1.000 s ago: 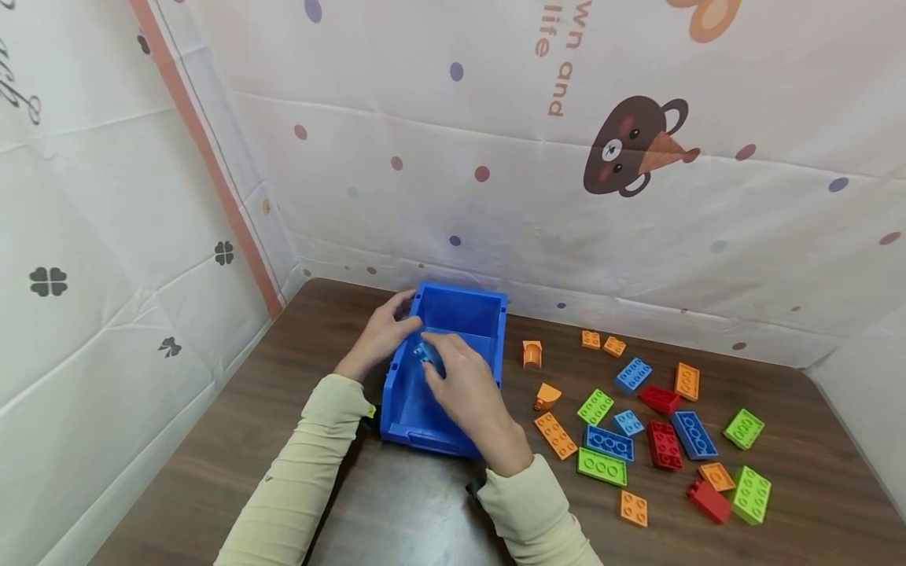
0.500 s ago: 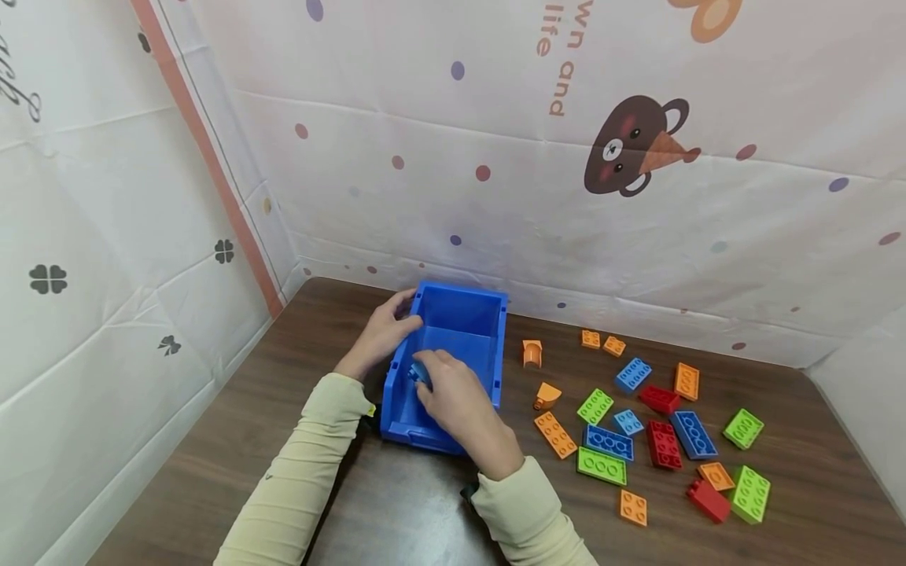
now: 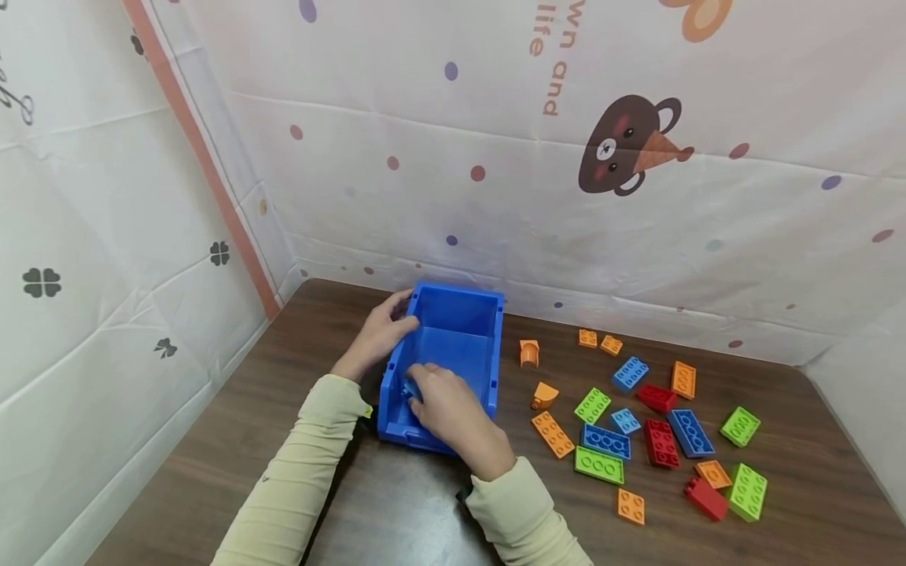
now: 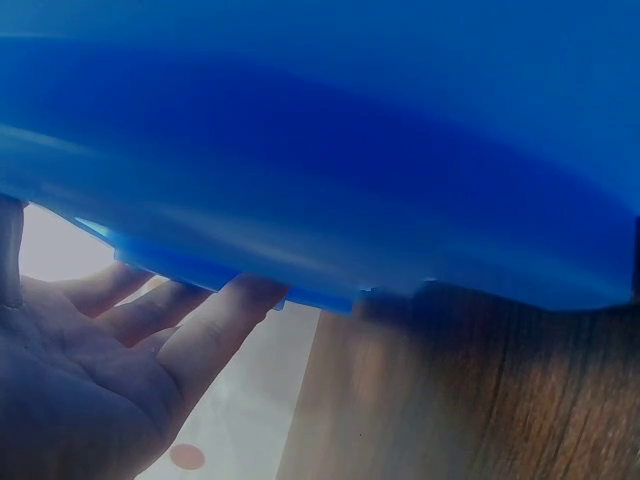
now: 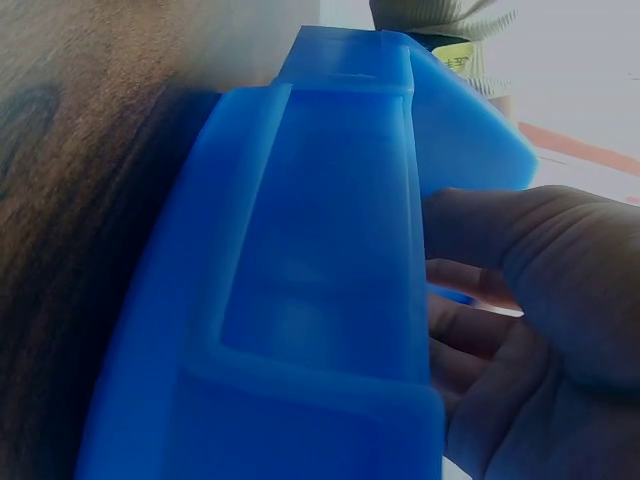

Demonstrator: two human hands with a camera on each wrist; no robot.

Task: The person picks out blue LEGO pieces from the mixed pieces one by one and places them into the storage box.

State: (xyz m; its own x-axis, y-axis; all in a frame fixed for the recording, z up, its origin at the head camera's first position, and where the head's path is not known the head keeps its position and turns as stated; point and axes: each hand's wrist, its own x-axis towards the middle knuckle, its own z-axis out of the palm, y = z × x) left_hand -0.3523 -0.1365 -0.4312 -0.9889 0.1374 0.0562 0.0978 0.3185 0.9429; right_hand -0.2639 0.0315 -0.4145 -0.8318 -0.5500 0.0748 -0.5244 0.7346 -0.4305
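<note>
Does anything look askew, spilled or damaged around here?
Nothing looks spilled or damaged. The printed backdrop is the one oddity: its bear and lettering lie sideways, as if hung turned. The blue bin stands open side up, with loose bricks scattered to its right, some showing their undersides.

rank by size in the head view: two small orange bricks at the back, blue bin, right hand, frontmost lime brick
1. Blue bin
2. Right hand
3. Frontmost lime brick
4. Left small orange brick and right small orange brick: too alike to rank
</note>
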